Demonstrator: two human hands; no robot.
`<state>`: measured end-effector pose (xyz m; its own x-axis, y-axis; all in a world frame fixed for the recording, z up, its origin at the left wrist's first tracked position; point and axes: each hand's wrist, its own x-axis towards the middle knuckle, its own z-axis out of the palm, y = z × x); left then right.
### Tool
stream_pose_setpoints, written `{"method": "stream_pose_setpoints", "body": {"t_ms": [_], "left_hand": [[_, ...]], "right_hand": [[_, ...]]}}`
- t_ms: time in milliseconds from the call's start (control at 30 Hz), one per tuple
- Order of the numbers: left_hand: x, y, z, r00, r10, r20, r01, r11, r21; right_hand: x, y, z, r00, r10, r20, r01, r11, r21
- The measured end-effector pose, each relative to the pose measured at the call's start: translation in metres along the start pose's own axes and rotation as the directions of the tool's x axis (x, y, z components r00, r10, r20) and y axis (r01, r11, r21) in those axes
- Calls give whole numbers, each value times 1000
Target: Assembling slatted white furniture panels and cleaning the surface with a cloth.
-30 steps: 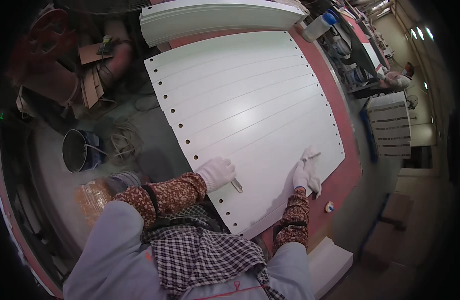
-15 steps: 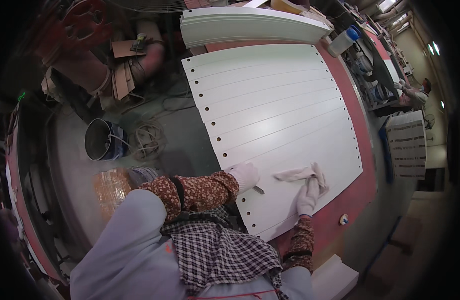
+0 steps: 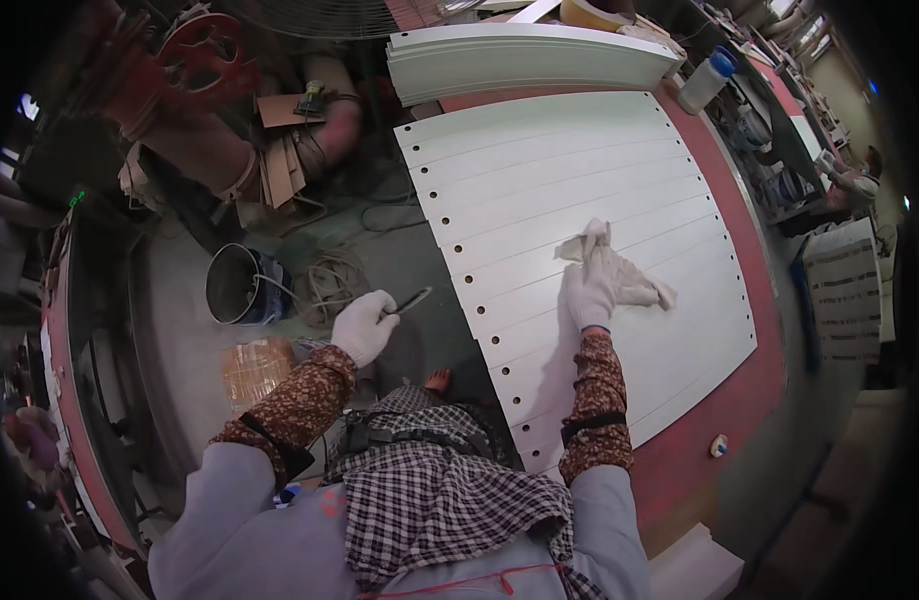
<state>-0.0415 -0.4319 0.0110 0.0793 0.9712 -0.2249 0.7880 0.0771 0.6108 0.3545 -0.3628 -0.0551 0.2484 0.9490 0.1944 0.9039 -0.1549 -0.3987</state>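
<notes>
White boards point(image 3: 540, 190) lie side by side on a red-topped table, with dark round holes along their left and right ends. My right hand point(image 3: 591, 290), in a white glove, presses a crumpled white cloth point(image 3: 635, 284) onto the boards near their middle. Off the left edge of the boards, above the floor, my left hand point(image 3: 363, 328) is closed around a slim dark tool point(image 3: 414, 299) with a pale tip. Its exact kind is too small to make out.
A stack of white boards point(image 3: 530, 65) stands on edge at the table's far end, beside a blue-capped bottle point(image 3: 707, 82). A bucket point(image 3: 242, 286) and coiled hose point(image 3: 332, 284) lie on the floor at left. A small roll point(image 3: 719, 446) sits on the red tabletop point(image 3: 670, 480). Another person point(image 3: 855, 182) works far right.
My left hand has lifted off the boards and moved left over the floor, keeping the slim tool. My right hand and the cloth have moved farther up the boards.
</notes>
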Motion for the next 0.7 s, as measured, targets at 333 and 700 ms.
{"method": "stream_pose_setpoints", "body": {"t_ms": [333, 700], "left_hand": [[-79, -181, -1, 840, -517, -165, 495, 855, -154], [-52, -203, 15, 872, -463, -158, 447, 885, -128]], "right_hand": [[-134, -132, 19, 748, -663, -23, 589, 647, 484], [-83, 95, -20, 760, 635, -136, -406, 628, 665]]}}
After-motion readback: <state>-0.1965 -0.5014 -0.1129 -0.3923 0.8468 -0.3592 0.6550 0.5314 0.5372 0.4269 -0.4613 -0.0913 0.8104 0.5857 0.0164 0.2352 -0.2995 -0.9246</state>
